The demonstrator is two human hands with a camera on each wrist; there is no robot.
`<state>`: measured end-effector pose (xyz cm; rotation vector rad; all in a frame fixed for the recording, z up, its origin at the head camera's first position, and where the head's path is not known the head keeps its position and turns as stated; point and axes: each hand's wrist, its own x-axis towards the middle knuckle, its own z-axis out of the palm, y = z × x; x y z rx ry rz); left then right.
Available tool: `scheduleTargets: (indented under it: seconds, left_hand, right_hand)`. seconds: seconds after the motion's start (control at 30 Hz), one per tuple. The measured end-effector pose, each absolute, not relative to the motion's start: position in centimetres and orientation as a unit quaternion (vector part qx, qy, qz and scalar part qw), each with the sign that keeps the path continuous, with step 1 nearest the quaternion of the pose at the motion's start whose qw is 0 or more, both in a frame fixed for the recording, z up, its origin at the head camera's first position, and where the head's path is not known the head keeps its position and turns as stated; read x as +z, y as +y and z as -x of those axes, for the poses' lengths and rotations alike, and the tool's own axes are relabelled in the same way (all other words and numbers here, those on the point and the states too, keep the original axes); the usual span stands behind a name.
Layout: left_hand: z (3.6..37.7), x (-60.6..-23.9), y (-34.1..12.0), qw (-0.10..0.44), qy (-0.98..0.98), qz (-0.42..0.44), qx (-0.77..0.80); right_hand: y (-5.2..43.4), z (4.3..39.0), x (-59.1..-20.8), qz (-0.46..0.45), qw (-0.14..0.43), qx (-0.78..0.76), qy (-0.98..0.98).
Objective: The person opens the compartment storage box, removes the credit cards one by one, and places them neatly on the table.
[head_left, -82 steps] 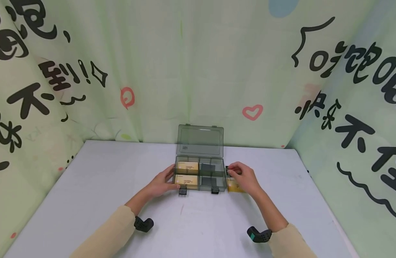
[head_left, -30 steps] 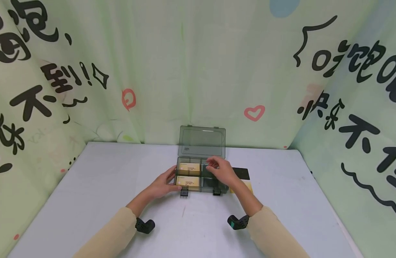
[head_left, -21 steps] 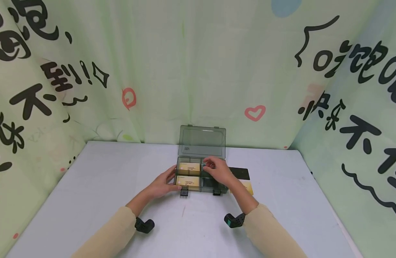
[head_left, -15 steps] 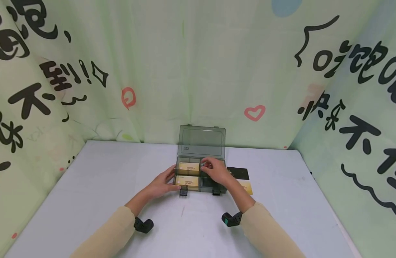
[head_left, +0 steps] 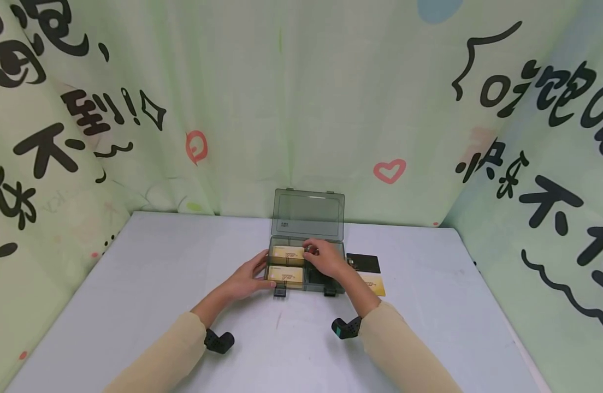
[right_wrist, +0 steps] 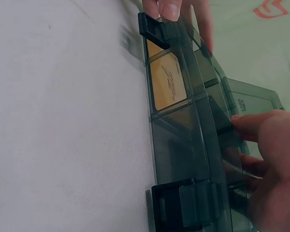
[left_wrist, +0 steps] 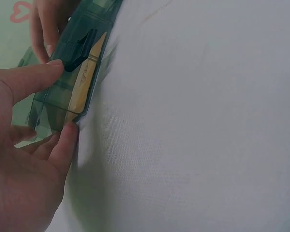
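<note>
A smoky, see-through compartment box (head_left: 311,287) stands on the table, its lid (head_left: 308,213) raised at the back. My left hand (head_left: 244,281) grips the box's left front corner, thumb by a dark latch (head_left: 279,291) and fingers along the side. Yellow card stacks, a front one (head_left: 285,274) and a back one (head_left: 287,252), fill the left compartments. Over the right half, my right hand (head_left: 327,259) bends its fingers down at the middle divider, beside the back stack. In the right wrist view its thumb (right_wrist: 249,123) overlaps the box edge; I cannot tell whether it pinches anything.
Right of the box lie a black card (head_left: 365,263) and, nearer me, a yellow card (head_left: 374,284), partly behind my right wrist. A second latch (head_left: 329,291) hangs at the box front. A printed curtain (head_left: 282,109) stands behind the white table (head_left: 173,273).
My right hand has left the black card at the right and come over the box, then edged left toward the back yellow stack. My left hand keeps its grip on the corner.
</note>
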<state>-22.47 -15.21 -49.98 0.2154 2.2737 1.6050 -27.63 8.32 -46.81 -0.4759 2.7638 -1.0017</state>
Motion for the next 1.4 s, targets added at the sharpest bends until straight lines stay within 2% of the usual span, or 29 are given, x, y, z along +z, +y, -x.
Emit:
scheduleTargets:
  seconds: [0.3, 1.1, 1.4]
  left_hand:
    - [22.7, -50.0, -15.2, 0.174, 0.807, -0.061, 0.561]
    - [22.6, -49.9, -15.3, 0.172, 0.801, -0.067, 0.570]
    - [22.7, -50.1, -15.3, 0.174, 0.800, -0.074, 0.569]
  right_hand:
    - [7.5, 28.4, -46.8, 0.142, 0.114, -0.298, 0.937]
    - [6.6, 29.3, -47.2, 0.137, 0.130, -0.255, 0.948]
    - [6.9, 29.3, -47.9, 0.154, 0.114, -0.264, 0.945]
